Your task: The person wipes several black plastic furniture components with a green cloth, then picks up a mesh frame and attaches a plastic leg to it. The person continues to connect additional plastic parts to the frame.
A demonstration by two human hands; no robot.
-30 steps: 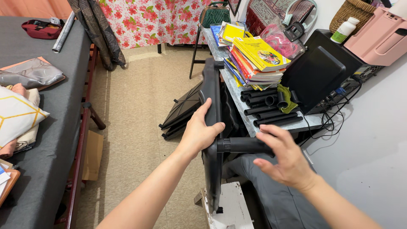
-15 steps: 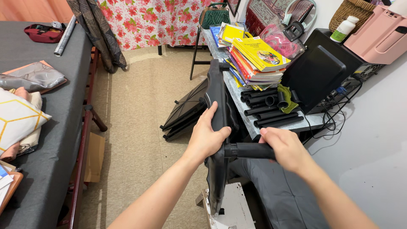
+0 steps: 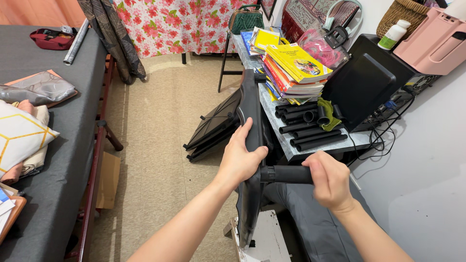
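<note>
The black tube (image 3: pixel 286 173) could slip or go in crooked: it meets the black panel (image 3: pixel 250 145) at a right angle just beside the left hand (image 3: pixel 240 160), and if the right hand (image 3: pixel 331 182) twists or pushes off-axis, the joint may bind or pop loose. The panel stands on edge, upright and narrow, so a hard shove from the right could tip it away from the left hand toward the floor, or knock it against the surface (image 3: pixel 310 145) just beyond the right hand, where loose black tubes (image 3: pixel 303 128) lie and a tall stack of books (image 3: pixel 291 73) leans over them. Those tubes look free to roll off if bumped.

The left hand is clenched around the panel's edge, fingers wrapped over its far side. The right hand is closed around the tube's outer end. The tube runs level between the two hands, its inner end touching the panel directly below the left hand's fingers.
</note>
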